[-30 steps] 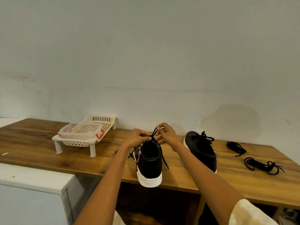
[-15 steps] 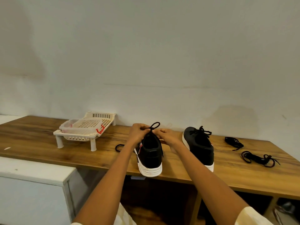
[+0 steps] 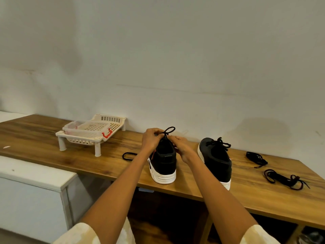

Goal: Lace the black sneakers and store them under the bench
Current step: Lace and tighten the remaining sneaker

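- A person stands at a wooden bench [image 3: 52, 150], both bare arms reaching forward to a black sneaker [image 3: 164, 162] with a white sole at the centre of the view, heel toward the viewer.
- The left hand [image 3: 152, 140] is curled at the sneaker's top, pinching the black lace [image 3: 168, 131]; a loop of lace stands up at 1 o'clock from it.
- The right hand [image 3: 181, 147], at 3 o'clock of the sneaker's tongue, is also curled on the lace; exactly which strand its fingers pinch cannot be told.
- Judged step: tying the bow on this sneaker, the end of its lacing. The next move likely calls for pulling the loops snug, keeping tension even so that the knot does not slip.
- A second sneaker [image 3: 217, 161] stands just beside, at 3 o'clock of the first, laces already in and knotted at its top.
- A stray lace [image 3: 129, 156] lies on the bench at 9 o'clock of the held sneaker.
- Two more bundled laces rest at the right end: one bundle [image 3: 256, 158] and, at 5 o'clock from it, a second bundle [image 3: 284, 178].
- Containers: a cream slotted rack [image 3: 79, 140] on short legs stands at 10 o'clock, near the wall. Inside it sits a clear tray [image 3: 70, 126] with red clips; its contents cannot be made out.
- Storage under the bench is not yet done; open shelves show below, at 5 o'clock.
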Demonstrator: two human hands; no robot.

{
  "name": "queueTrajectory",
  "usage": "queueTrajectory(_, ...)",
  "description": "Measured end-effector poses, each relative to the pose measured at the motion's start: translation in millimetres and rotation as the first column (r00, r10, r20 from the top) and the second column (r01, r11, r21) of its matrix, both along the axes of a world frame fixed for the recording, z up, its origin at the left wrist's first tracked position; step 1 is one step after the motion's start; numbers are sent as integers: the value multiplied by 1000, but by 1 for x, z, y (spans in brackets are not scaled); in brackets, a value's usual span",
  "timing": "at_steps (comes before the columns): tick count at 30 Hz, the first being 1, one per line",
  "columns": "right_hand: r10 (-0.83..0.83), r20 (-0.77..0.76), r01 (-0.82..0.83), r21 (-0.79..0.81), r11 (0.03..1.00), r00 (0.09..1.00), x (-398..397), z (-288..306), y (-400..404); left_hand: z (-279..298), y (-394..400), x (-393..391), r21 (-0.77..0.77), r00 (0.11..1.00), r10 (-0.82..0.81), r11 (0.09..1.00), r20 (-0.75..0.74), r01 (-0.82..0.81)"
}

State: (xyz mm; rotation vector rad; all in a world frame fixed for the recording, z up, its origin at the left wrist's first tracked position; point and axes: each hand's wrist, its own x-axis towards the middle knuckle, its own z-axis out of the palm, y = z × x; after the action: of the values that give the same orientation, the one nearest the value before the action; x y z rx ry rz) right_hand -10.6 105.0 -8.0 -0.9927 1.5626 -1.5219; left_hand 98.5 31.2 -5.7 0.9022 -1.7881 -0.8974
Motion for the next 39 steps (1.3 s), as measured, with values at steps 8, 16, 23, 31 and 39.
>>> queueTrajectory(8, -87, 93, 100, -146, 984, 992, -1, 3, -3, -1, -5, -2, 39, 999, -37, 999, -26, 38)
queueTrajectory(16, 9, 21, -5, -157, 988, 1000, -2, 9, 3, -2, -6, -3, 33, 999, -42, 999, -5, 42)
queueTrajectory(23, 37, -313, -93, -165, 982, 949, -17, 9, -2, -1, -10, -1, 36, 992, -123, 992, 25, 122)
queueTrajectory(31, -50, -113, 21, -241, 970, 992, -18, 8, -12, -1, -14, -1, 42, 986, -163, 986, 44, 161)
queueTrajectory(39, -94, -106, 69, -222, 973, 990, -12, 6, -19, -1, -14, -1, 66, 990, -139, 988, 33, 137)
